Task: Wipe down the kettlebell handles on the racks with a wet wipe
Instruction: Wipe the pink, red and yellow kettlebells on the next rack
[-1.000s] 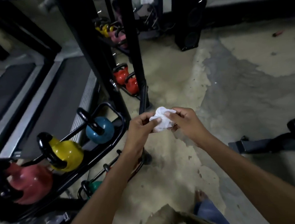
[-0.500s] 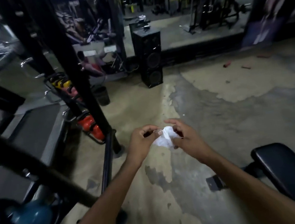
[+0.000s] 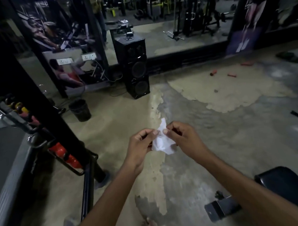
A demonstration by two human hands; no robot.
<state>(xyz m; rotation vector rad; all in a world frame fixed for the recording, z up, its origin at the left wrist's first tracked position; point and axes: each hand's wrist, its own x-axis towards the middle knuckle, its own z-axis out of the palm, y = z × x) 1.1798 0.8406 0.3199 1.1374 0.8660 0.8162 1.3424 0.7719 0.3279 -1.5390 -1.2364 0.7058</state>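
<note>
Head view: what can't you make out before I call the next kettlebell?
Red kettlebells: handles lost in dark blur by the black upright, head view.
Upper-rack kettlebells: dark and blurred.
Wet wipe: partly covered by the left hand and right hand pinching it.
Bench: cut off by the right edge.

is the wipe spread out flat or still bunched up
Bunched up, only partly opened. The wet wipe hangs crumpled between the left hand and right hand, pinched near its top.

Worn floor (image 3: 110, 134), kettlebell rack (image 3: 87, 186), speaker (image 3: 137, 67), bucket (image 3: 80, 109)
</note>
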